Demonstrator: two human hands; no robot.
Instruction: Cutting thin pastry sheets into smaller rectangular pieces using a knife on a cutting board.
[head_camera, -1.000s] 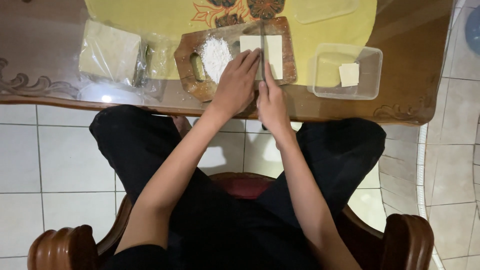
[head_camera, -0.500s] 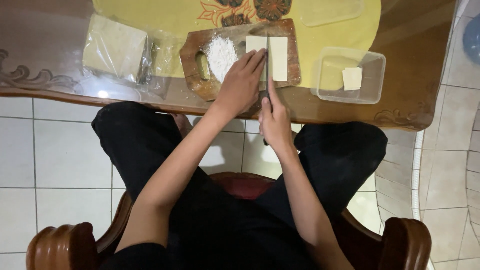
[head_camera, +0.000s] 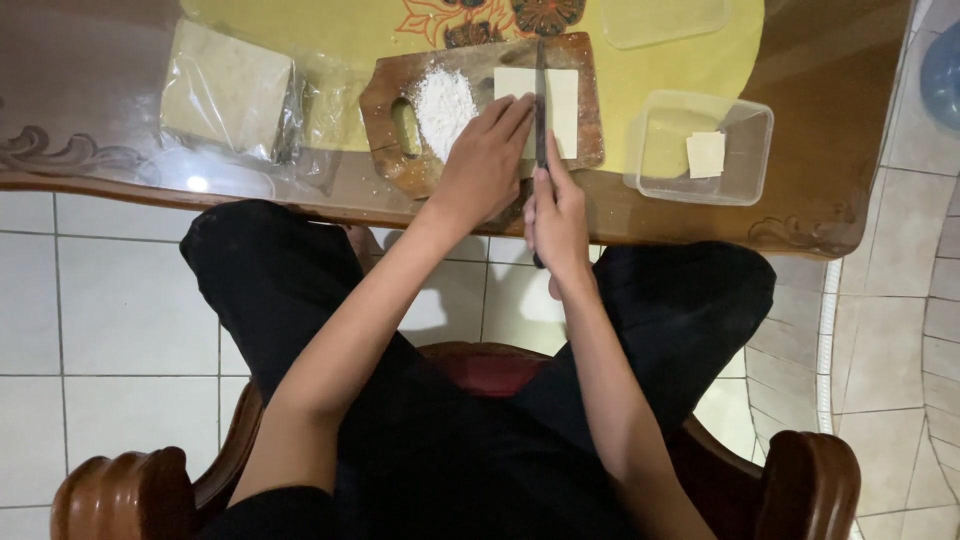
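Since half a second ago, the right hand (head_camera: 556, 205) has brought the dark-bladed knife (head_camera: 540, 100) further up the board, so its blade now lies straight across the pale square sheet of dough (head_camera: 560, 105) instead of beside its edge, and the left hand (head_camera: 485, 160) has slid its fingertips onto the sheet's near corner.

Nearest the person, a dark wooden chair (head_camera: 800, 480) frames black-trousered legs over the white tiled floor (head_camera: 110, 300). At 12 o'clock from the lap, the right hand is closed around the knife handle, index finger laid along the spine; the blade runs from the fist toward 12 o'clock. The left hand lies flat and spread, pressing the sheet at 9 o'clock of the blade.

That sheet lies on the brown wooden cutting board with a handle slot (head_camera: 390, 100), on the glass-topped table (head_camera: 820, 150). 1 heap of white flour (head_camera: 443, 100) sits at 9 o'clock of the sheet. At 3 o'clock of the board stands a clear plastic container (head_camera: 755, 130) holding 1 small pale square. At 9 o'clock lies a clear bag of pale sheets (head_camera: 225, 90).
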